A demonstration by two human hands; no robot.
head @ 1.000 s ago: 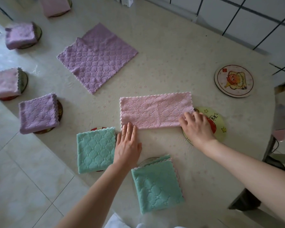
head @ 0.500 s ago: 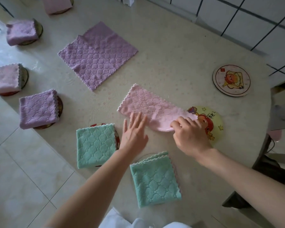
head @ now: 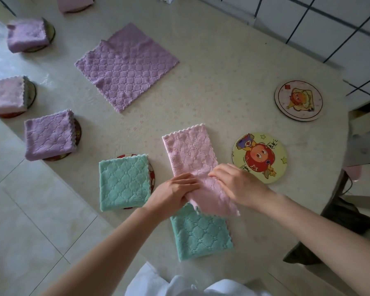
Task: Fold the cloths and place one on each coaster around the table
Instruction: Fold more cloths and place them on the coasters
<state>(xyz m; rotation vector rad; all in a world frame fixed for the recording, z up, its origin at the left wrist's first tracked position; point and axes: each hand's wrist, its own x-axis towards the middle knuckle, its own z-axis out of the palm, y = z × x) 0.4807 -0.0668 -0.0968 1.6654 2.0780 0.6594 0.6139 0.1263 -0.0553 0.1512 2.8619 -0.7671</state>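
Pink cloth (head: pixel 190 154), folded into a long strip, lay on the table (head: pixel 222 67) running away from the person. Its far end was flat and its near end was raised in both hands. The left hand (head: pixel 173 194) gripped its left edge, fingers (head: pixel 188 181) curled close together round the fabric. The right hand (head: pixel 235 184) held the right edge, its fingers (head: pixel 217 173) bent and pressed together with the tips on top. Its thumb was hidden under the fabric. The raised near corner hung over the top edge of the near green cloth (head: pixel 201 236), which lay folded at the table's near rim.

Just right of the strip sat the yellow coaster (head: pixel 263 146), bare, with the right hand's knuckles over its near-left edge. Beyond it, well apart, lay the far coaster (head: pixel 298 100), also bare.

Left of the hands the left green cloth (head: pixel 124 182) rested folded on a red coaster (head: pixel 152 176), which showed only along its right side. Further left, a folded purple cloth (head: pixel 49 137) covered most of a dark coaster (head: pixel 78 133). Up the left rim came a pale pink cloth (head: pixel 4 97) and a second purple cloth (head: pixel 27 36), each folded on its own coaster. Another folded pink one showed at the top edge, cut off by the view.

In the middle of the table the flat purple cloth (head: pixel 126 67) lay spread open, one far corner turned over.
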